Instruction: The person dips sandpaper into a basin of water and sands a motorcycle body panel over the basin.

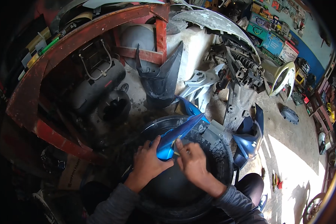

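Blue panel (180, 131) above black tub (226, 168); lower end partly hidden by the left hand (150, 161).
Left hand grips panel's lower end; right hand (194, 163), fingers curled, at panel's right edge; its grip cannot be determined.

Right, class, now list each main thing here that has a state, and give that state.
Left hand: closed around panel
Right hand: fingers curled beside panel
Blue fairing panel: held, tilted
Black basin: upright, open-topped; contents unclear
Black fender: forked tips up
Black cylindrical tank: lying on its side
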A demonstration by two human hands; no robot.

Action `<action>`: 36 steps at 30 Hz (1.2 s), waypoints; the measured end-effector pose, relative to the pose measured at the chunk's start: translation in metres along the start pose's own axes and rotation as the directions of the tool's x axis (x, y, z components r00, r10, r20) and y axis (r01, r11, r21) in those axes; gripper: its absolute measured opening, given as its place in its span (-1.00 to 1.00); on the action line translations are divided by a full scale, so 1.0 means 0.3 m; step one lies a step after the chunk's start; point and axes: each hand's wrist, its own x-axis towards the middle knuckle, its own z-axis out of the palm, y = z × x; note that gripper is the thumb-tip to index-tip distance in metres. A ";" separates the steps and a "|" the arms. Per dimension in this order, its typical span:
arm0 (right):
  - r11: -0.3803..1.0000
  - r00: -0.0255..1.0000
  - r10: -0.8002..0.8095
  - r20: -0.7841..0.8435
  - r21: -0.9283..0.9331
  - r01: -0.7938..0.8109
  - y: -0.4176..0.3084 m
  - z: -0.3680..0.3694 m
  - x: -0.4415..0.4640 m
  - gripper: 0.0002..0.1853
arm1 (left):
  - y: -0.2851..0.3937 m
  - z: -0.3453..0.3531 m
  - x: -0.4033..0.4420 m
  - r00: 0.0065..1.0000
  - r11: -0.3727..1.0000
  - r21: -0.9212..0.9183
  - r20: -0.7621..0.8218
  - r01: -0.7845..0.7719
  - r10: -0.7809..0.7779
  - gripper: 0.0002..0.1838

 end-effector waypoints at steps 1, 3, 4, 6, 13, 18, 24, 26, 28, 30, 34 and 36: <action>0.996 0.999 0.053 0.006 -0.067 -0.052 0.017 -0.008 0.018 -0.27 | -0.003 0.002 -0.003 1.000 1.000 -0.007 -0.007 0.011 -0.012 0.07; 0.985 0.998 0.053 0.022 -0.164 -0.049 0.021 -0.008 0.017 -0.22 | -0.006 0.003 -0.007 1.000 1.000 -0.011 0.019 0.024 -0.024 0.07; 0.984 0.999 0.032 0.035 -0.178 -0.025 0.016 -0.004 0.004 -0.20 | -0.002 0.000 0.001 0.999 1.000 -0.014 0.038 0.026 -0.026 0.07; 0.990 0.998 -0.002 0.062 -0.139 0.010 -0.016 0.018 -0.035 -0.22 | 0.002 -0.009 -0.002 0.998 0.999 -0.023 0.054 0.034 -0.033 0.07; 0.991 0.999 -0.005 0.040 -0.131 0.010 -0.011 0.010 -0.026 -0.27 | -0.012 0.013 0.005 0.990 0.996 -0.073 0.138 0.051 -0.041 0.11; 0.973 0.999 0.033 0.020 -0.228 -0.028 0.059 0.015 0.001 -0.25 | -0.008 0.022 0.000 0.991 0.998 -0.033 0.118 0.062 -0.057 0.12; 0.974 0.996 0.057 0.071 -0.222 -0.040 0.057 0.010 -0.003 -0.29 | -0.001 0.023 0.007 0.995 0.999 0.008 0.088 0.047 -0.047 0.10; 0.978 0.996 0.064 0.062 -0.204 -0.050 0.050 0.021 -0.013 -0.31 | -0.004 0.028 0.007 0.996 0.999 0.021 0.079 0.045 -0.047 0.10; 0.992 0.996 0.000 0.092 -0.124 0.012 -0.009 0.009 -0.039 -0.37 | -0.007 0.030 0.005 0.994 0.999 -0.002 0.105 0.034 -0.034 0.11; 0.989 0.995 -0.001 0.101 -0.146 0.016 0.018 -0.001 -0.015 -0.37 | 0.000 0.029 0.012 0.995 0.999 0.006 0.096 0.037 -0.038 0.11; 0.970 0.993 0.093 0.067 -0.231 -0.075 0.018 0.026 -0.024 -0.29 | -0.006 0.027 0.015 0.984 0.996 -0.052 0.168 0.068 -0.059 0.12; 0.985 0.996 0.022 0.085 -0.174 -0.007 -0.014 0.013 -0.040 -0.28 | -0.008 0.032 0.017 0.986 0.997 -0.045 0.158 0.061 -0.054 0.12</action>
